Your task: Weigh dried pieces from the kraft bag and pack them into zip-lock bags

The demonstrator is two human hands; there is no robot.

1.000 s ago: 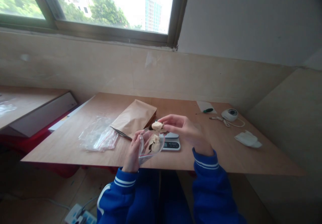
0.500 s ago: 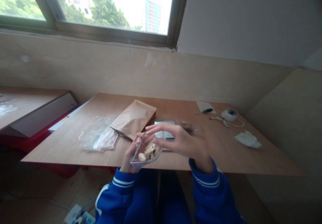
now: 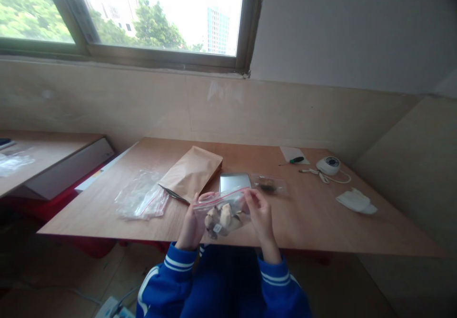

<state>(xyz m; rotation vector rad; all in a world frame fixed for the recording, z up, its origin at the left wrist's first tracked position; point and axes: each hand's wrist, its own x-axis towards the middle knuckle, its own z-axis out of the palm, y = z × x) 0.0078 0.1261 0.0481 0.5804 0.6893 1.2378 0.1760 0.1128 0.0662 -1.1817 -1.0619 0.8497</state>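
Note:
A clear zip bag [image 3: 233,198] with a red seal line hangs upright between my hands, above the table's front edge. Inside it lie several pale, dark-edged pieces [image 3: 225,215] that look like dried mushroom slices, along with a small white packet [image 3: 217,228]. My left hand [image 3: 193,223] grips the bag's left side, fingers partly behind the plastic. At the top right corner, my right hand [image 3: 260,209] pinches the seal between thumb and fingers. Just behind the bag sits a flat silver scale-like device [image 3: 234,182], its near part covered.
A brown paper pouch [image 3: 194,170] and a pile of clear bags [image 3: 143,196] lie on the left of the table [image 3: 314,227]. Behind my right hand is a filled bag [image 3: 269,184]. Farther right are a screwdriver [image 3: 295,160], a white dome camera [image 3: 327,165] and a white cloth [image 3: 357,201].
My right hand has come down from over the bag's mouth to pinch its right corner. The bag, earlier gaping and tilted, now hangs upright with its top edge stretched straight.

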